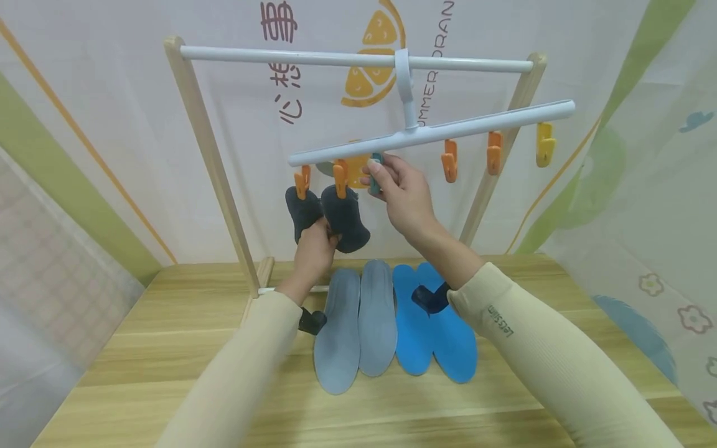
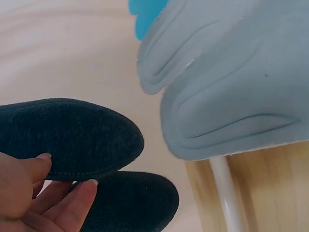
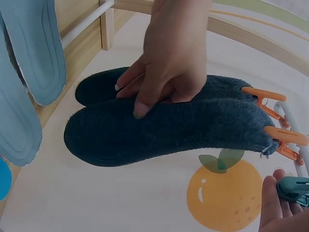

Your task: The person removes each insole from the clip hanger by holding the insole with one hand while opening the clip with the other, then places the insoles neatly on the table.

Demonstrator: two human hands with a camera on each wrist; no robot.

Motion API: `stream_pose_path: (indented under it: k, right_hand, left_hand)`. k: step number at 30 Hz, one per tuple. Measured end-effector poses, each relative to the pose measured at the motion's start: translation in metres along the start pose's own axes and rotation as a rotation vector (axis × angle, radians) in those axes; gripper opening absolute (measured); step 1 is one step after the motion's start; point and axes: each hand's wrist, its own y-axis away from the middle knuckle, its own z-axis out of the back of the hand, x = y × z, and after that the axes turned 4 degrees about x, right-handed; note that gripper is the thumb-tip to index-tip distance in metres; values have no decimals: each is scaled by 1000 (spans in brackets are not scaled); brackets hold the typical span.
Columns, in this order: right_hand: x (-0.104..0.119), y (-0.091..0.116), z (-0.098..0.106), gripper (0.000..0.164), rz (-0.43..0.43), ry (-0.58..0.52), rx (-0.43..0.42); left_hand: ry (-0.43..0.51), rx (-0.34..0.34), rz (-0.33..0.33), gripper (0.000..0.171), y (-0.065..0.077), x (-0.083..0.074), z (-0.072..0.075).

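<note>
Two dark fuzzy insoles hang heel to toe downward from orange clips (image 1: 340,179) on a white clip hanger (image 1: 482,126). My left hand (image 1: 315,254) pinches the nearer dark insole (image 3: 169,128) at its edge, thumb on its face and fingers between the pair. The other dark insole (image 1: 299,205) hangs just beside it; its lower part is partly covered by the hand. With thumb and fingers my right hand (image 1: 407,198) holds a teal clip (image 3: 293,187) under the hanger's bar, right of the hung pair. Nothing hangs from that clip.
The hanger tilts, right end higher, from a white rail (image 1: 336,58) on a wooden stand (image 1: 210,162). More orange and yellow clips (image 1: 545,145) hang at its right. On the wooden table (image 1: 168,348) lie two grey insoles (image 1: 338,339) and two blue insoles (image 1: 456,348).
</note>
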Motion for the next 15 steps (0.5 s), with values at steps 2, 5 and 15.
stream_pose_path:
  k: [2,5,15]
  right_hand:
    - [0,-1,-1,40,11,-5,1]
    - [-2,-4,-3,40,28,-7,1]
    - [-1,-3,-3,43,29,-13,6]
  left_hand:
    - [4,2,-23,11,0,1,6]
    - [7,18,-51,11,1,2,18]
    - [72,246,-41,19,15,4,38]
